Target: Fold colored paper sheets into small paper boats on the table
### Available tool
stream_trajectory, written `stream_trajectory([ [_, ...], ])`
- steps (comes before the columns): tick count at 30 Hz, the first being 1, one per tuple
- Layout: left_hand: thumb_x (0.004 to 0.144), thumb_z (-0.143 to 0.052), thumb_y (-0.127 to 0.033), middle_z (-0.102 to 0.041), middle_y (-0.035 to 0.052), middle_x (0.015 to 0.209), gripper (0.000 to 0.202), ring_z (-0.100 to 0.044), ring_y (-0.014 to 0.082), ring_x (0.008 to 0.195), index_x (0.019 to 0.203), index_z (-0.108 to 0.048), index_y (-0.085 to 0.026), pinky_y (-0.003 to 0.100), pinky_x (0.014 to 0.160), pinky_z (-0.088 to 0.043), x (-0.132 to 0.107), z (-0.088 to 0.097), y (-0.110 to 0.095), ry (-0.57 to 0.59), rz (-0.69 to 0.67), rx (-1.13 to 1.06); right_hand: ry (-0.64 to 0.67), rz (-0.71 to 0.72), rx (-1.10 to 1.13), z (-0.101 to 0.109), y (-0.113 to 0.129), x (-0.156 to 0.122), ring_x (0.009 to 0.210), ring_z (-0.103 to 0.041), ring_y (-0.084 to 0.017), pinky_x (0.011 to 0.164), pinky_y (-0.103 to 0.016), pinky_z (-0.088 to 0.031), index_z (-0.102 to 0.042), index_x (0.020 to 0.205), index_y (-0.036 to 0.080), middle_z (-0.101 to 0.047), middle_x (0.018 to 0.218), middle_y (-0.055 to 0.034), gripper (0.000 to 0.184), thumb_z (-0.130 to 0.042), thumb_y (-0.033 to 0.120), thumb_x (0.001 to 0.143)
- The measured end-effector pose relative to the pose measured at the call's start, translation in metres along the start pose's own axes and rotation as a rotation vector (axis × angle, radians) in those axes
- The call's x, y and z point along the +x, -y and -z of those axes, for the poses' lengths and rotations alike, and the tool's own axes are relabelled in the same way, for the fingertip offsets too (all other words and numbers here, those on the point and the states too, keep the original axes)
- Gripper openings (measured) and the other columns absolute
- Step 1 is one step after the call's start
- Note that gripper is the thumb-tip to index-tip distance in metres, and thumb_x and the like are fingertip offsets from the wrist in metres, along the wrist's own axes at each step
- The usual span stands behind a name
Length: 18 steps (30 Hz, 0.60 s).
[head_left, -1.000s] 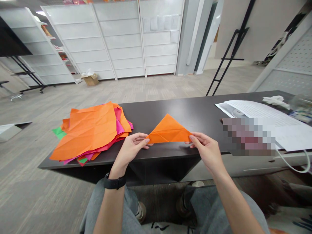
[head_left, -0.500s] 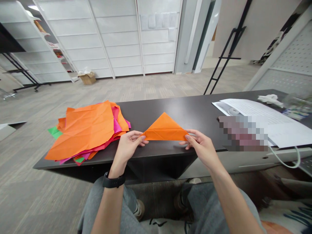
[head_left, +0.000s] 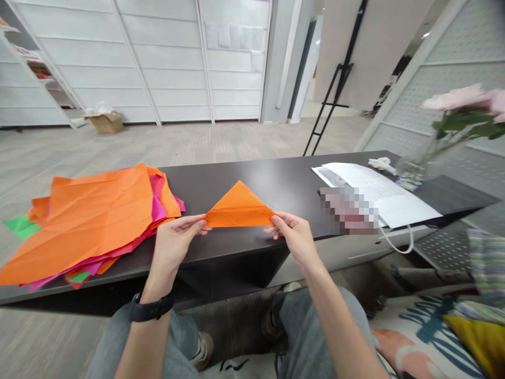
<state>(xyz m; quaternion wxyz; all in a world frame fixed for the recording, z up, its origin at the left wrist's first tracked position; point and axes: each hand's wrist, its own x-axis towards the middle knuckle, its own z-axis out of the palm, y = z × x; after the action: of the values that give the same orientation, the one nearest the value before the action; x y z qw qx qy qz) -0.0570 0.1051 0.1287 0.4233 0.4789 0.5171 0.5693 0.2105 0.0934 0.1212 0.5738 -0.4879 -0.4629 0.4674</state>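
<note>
The folded orange sheet [head_left: 240, 205] forms a flat triangle over the near part of the tabletop [head_left: 221, 176], its apex pointing away from the person and its long edge facing the body. A crease line runs across it, roughly parallel to the long edge. Whether the sheet rests on the surface or is held just above it cannot be told.

The left hand [head_left: 173, 239] pinches one end corner between thumb and fingers; the right hand [head_left: 294, 234] pinches the opposite corner likewise. Both grips are closed to the paper's thickness, with the span between them appearing taut.

Step in hand, as judged: holding the folded piece straight by its two ends. The next move calls for even tension, level corners and a light pinch, since thin sheet material can slip or pick up stray creases.

Beside the left hand lies a loose stack of coloured sheets [head_left: 98, 210], orange uppermost, with pink and green edges showing. Beyond the right hand lie a pixelated item [head_left: 351, 210], printed white pages [head_left: 402, 200] and a crumpled white tissue [head_left: 382, 165].
</note>
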Motion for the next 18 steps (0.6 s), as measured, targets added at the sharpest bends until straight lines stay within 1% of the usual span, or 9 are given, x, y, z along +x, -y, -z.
stream_trajectory([
  [1, 0.058, -0.089, -0.040, -0.076, 0.0048, 0.069, 0.041, -0.073, 0.0213, 0.061, 0.086, -0.074, -0.014, 0.033, 0.065, -0.061, 0.000, 0.000, 0.000, -0.030, -0.001, 0.004, -0.009, 0.001, 0.013, -0.001, -0.001, 0.000, 0.067, -0.075, -0.023, 0.051, -0.027, -0.050, -0.075, 0.091, 0.016, -0.077, 0.078, -0.0069, 0.037, -0.076, 0.050, 0.075],
  [2, 0.057, -0.090, -0.041, -0.076, 0.0039, 0.070, 0.042, -0.073, 0.0207, 0.061, 0.086, -0.074, -0.015, 0.032, 0.066, -0.061, 0.000, 0.000, 0.000, -0.032, 0.003, 0.011, -0.019, 0.006, 0.024, -0.002, -0.002, 0.000, 0.067, -0.075, -0.022, 0.052, -0.027, -0.051, -0.074, 0.092, 0.016, -0.076, 0.079, -0.0066, 0.037, -0.075, 0.050, 0.076],
  [6, 0.053, -0.091, -0.049, -0.072, -0.0009, 0.067, 0.046, -0.074, 0.0208, 0.065, 0.078, -0.067, -0.019, 0.030, 0.067, -0.062, 0.001, 0.003, -0.001, 0.114, 0.026, 0.027, 0.038, 0.027, 0.042, 0.000, -0.005, 0.000, 0.067, -0.074, -0.021, 0.057, -0.028, -0.053, -0.072, 0.095, 0.019, -0.074, 0.077, -0.0032, 0.036, -0.074, 0.050, 0.078],
  [8, 0.054, -0.090, -0.054, -0.072, -0.0019, 0.067, 0.051, -0.076, 0.0231, 0.069, 0.080, -0.062, -0.020, 0.031, 0.068, -0.063, 0.001, 0.004, -0.003, 0.207, 0.073, 0.002, 0.068, 0.049, 0.036, 0.002, -0.005, 0.000, 0.069, -0.074, -0.020, 0.060, -0.029, -0.054, -0.070, 0.089, 0.020, -0.073, 0.080, -0.0025, 0.032, -0.072, 0.051, 0.080],
  [10, 0.056, -0.088, -0.057, -0.073, -0.0027, 0.064, 0.054, -0.076, 0.0236, 0.067, 0.084, -0.059, -0.022, 0.031, 0.064, -0.062, 0.000, 0.005, -0.005, 0.253, 0.115, 0.012, 0.094, 0.077, 0.025, 0.004, -0.004, -0.001, 0.076, -0.073, -0.020, 0.064, -0.029, -0.056, -0.069, 0.086, 0.021, -0.073, 0.089, -0.0029, 0.030, -0.071, 0.051, 0.081],
  [12, 0.060, -0.086, -0.056, -0.074, -0.0044, 0.062, 0.051, -0.075, 0.0213, 0.064, 0.088, -0.060, -0.023, 0.031, 0.065, -0.062, -0.003, 0.004, -0.006, 0.228, 0.125, 0.064, 0.138, 0.098, 0.015, 0.007, -0.003, -0.002, 0.079, -0.073, -0.019, 0.066, -0.029, -0.056, -0.068, 0.088, 0.022, -0.073, 0.093, -0.0025, 0.029, -0.069, 0.050, 0.083],
  [15, 0.064, -0.084, -0.052, -0.077, -0.0067, 0.068, 0.042, -0.075, 0.0188, 0.067, 0.090, -0.066, -0.024, 0.036, 0.078, -0.062, -0.004, 0.004, -0.005, 0.140, 0.123, 0.103, 0.235, 0.077, 0.003, 0.009, -0.003, -0.003, 0.071, -0.072, -0.017, 0.063, -0.027, -0.054, -0.064, 0.100, 0.022, -0.073, 0.081, -0.0004, 0.029, -0.067, 0.048, 0.086],
  [17, 0.057, -0.087, -0.053, -0.078, -0.0040, 0.071, 0.047, -0.075, 0.0202, 0.071, 0.087, -0.070, -0.021, 0.037, 0.082, -0.062, -0.003, 0.005, -0.004, 0.095, 0.143, 0.093, 0.282, 0.050, -0.010, 0.010, -0.003, -0.002, 0.067, -0.072, -0.017, 0.060, -0.026, -0.052, -0.063, 0.106, 0.020, -0.074, 0.075, -0.0006, 0.034, -0.067, 0.047, 0.086],
  [18, 0.052, -0.089, -0.054, -0.079, -0.0013, 0.073, 0.052, -0.076, 0.0212, 0.073, 0.086, -0.071, -0.019, 0.036, 0.082, -0.062, -0.002, 0.005, -0.003, 0.082, 0.160, 0.086, 0.285, 0.046, -0.016, 0.010, -0.004, -0.002, 0.067, -0.072, -0.017, 0.060, -0.026, -0.051, -0.064, 0.106, 0.019, -0.074, 0.073, -0.0013, 0.035, -0.068, 0.047, 0.085],
])
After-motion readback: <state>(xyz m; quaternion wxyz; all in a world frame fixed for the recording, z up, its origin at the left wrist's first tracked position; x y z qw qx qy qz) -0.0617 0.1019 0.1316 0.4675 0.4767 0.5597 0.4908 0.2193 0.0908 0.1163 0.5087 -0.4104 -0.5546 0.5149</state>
